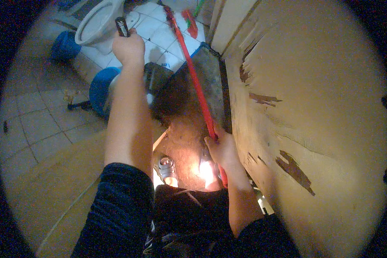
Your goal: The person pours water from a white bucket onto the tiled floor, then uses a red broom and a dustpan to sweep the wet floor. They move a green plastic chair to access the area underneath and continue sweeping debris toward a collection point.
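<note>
My left hand [129, 47], stretched far forward, is closed around a short black cylinder [122, 27], perhaps a flashlight, whose end shows above the fist. Nearer my body, my right hand [225, 150] grips a long red pole [196, 85]. The pole slants away over a dark floor to pale tiles, where its far end is too dark to make out. Its lower end runs down behind my right hand. A red and green object [190, 24], possibly a brush, lies on the tiles right of the pole's far part.
A white toilet [95, 22] stands ahead at the left, with blue containers [65, 45] [103, 90] near it. A raised edge [198, 50] borders the tiles. The damaged, peeling door [309, 106] rises close on the right. My feet are below on the brown floor [187, 145].
</note>
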Motion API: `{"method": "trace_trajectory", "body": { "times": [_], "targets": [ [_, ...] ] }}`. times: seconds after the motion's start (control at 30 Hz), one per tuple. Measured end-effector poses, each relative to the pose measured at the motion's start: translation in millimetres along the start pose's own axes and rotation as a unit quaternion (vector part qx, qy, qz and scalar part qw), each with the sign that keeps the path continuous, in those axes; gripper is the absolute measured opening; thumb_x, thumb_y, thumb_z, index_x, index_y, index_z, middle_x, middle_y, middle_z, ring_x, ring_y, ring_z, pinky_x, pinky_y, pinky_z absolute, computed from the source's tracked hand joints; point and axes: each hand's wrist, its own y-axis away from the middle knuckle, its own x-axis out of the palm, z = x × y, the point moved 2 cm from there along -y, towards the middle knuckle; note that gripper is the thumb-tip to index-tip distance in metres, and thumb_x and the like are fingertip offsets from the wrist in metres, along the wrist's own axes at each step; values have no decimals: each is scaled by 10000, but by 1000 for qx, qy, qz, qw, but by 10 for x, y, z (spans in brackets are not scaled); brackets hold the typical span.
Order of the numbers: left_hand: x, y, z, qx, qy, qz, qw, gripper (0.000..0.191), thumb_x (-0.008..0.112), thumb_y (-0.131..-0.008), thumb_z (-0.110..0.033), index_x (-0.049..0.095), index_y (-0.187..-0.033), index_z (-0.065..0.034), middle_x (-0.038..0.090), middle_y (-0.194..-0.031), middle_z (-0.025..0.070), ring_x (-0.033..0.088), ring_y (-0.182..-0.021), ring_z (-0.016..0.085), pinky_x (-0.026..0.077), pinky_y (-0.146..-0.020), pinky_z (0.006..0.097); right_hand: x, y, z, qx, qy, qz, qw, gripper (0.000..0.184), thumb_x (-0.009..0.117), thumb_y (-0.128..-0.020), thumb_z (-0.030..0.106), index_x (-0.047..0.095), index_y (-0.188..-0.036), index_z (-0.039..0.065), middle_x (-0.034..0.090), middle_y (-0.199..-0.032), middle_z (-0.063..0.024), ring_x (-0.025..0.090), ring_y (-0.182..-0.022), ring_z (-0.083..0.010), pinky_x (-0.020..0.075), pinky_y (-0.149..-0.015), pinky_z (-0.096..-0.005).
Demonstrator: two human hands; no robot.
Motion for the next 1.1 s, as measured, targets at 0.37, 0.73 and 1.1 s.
{"method": "trace_trajectory", "body": {
  "times": [0.37,0.73,1.1],
  "targets": [
    [700,-486,473,32,-109,112,987,399,746,-908,-283,710,-1060,84,737,-1033,309,718,-1025,466,555,-913,506,114,-482,301,-79,122,-26,989,394,672,-916,169,634,-1288,46,722,-927,-253,710,-838,-443,555,-747,-484],
    [673,-706,783,-10,-114,118,986,477,745,-924,-354,699,-1137,71,732,-1132,282,715,-1081,434,558,-946,478,57,755,468,-4,134,186,973,506,633,-924,200,564,-1406,61,715,-1146,-272,700,-1013,-489,518,-1004,-559],
    [463,-362,467,-39,-81,112,990,328,753,-916,-264,724,-1106,2,747,-1091,252,710,-1059,445,546,-927,497,234,500,396,-31,136,135,981,372,663,-914,126,638,-1267,11,714,-919,-239,719,-835,-341,547,-728,-447]
  ]
}}
